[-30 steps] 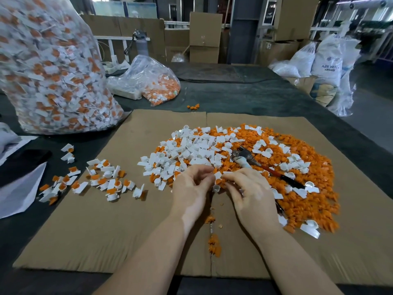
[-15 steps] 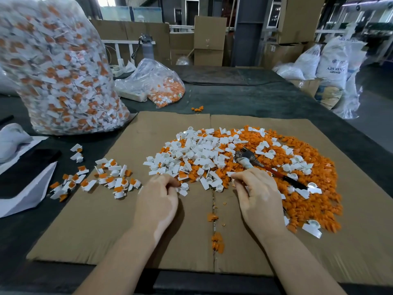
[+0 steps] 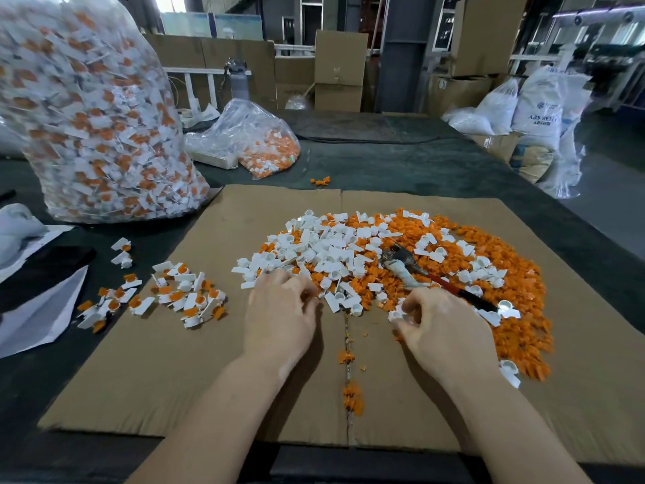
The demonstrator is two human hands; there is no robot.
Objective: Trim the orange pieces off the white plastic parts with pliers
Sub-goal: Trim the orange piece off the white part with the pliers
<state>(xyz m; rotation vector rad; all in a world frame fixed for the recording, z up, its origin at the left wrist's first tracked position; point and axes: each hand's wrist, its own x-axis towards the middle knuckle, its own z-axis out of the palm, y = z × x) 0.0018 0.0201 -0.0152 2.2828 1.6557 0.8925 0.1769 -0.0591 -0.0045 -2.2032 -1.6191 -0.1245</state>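
Warehouse bench with a flattened cardboard sheet (image 3: 167, 361) as the work surface, seen from a head-worn camera.

A mixed pile of trimmed white parts (image 3: 324, 249) and cut orange pieces (image 3: 516, 302) covers the sheet's far right half; the pliers (image 3: 419, 272), red-handled, lie on this pile, touched by neither hand. Untrimmed white-and-orange parts (image 3: 181, 295) lie scattered at the sheet's left edge. The left hand (image 3: 279, 316) rests palm-down at the pile's near edge, fingers curled; whether it holds anything cannot be told. The right hand (image 3: 443, 333) pinches a small white part (image 3: 398, 313) between thumb and fingertips. A large clear bag of untrimmed parts (image 3: 94, 117) stands at far left.
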